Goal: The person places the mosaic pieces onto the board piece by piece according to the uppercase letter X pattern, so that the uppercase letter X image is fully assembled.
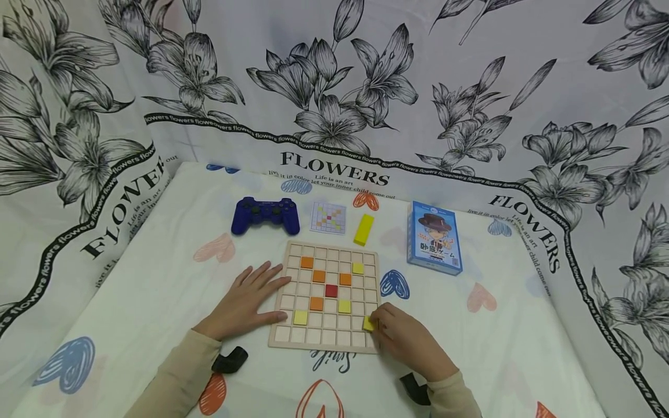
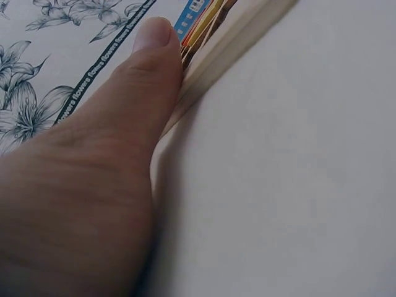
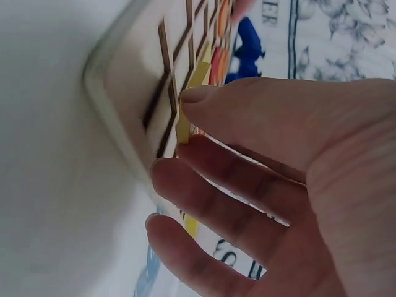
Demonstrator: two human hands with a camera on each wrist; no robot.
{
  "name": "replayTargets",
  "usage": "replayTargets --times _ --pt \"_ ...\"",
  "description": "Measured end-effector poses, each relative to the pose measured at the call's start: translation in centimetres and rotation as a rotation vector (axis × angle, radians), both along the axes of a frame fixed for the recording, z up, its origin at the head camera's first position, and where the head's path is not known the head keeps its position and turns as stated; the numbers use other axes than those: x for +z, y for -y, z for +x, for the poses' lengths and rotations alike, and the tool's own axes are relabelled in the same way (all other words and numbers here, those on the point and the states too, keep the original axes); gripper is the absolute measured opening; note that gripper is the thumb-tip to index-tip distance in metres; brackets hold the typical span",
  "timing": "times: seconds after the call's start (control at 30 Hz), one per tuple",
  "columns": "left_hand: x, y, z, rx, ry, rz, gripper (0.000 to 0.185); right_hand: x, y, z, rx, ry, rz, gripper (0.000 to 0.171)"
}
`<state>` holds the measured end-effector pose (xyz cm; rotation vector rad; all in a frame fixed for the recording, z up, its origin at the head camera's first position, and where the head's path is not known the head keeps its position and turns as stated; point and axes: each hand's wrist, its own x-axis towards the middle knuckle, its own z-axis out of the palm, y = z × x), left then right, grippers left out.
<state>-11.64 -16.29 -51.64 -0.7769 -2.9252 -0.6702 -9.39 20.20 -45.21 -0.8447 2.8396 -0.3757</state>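
A square wooden grid board (image 1: 323,342) lies flat in the middle of the head view. Its cells carry several orange tiles (image 1: 316,303), one red tile (image 1: 331,291) and some yellow tiles (image 1: 300,317). Fingers spread, my left hand (image 1: 245,305) rests at the board's left edge, and the left wrist view shows the thumb (image 2: 154,68) against that edge. My right hand (image 1: 407,339) pinches a yellow tile (image 1: 368,324) between thumb and index finger over the lower right cells. In the right wrist view, this tile stands tilted above the grid, its other fingers loosely bent.
Beyond the board lie a blue game controller (image 1: 265,216), a small card printed with a grid pattern (image 1: 328,217) and a yellow block (image 1: 364,229). A blue card game box (image 1: 435,238) is farther right. Patterned cloth (image 1: 334,104) rises behind and at both sides.
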Motion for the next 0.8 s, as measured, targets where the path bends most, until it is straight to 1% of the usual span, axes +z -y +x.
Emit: replayTargets --times 0.1,0.3,0.5,0.6,0.8 --pt "0.1 0.0 0.0 -0.001 0.004 -0.005 0.079 -0.1 0.6 0.0 0.049 -0.016 -0.015 0.022" --pt "0.1 0.0 0.0 0.0 0.009 -0.006 0.078 -0.2 1.3 -0.1 0.08 -0.036 -0.019 0.024" --pt "0.1 -0.1 0.0 0.005 0.002 0.004 0.077 -0.3 1.6 -0.1 0.125 -0.104 -0.028 0.027" --pt "0.2 -0.1 0.0 0.011 0.013 -0.002 0.078 -0.3 1.8 -0.2 0.132 -0.118 -0.023 0.027" --pt "0.3 -0.1 0.0 0.012 0.019 -0.008 0.078 -0.4 1.9 -0.2 0.116 -0.09 -0.017 0.027"
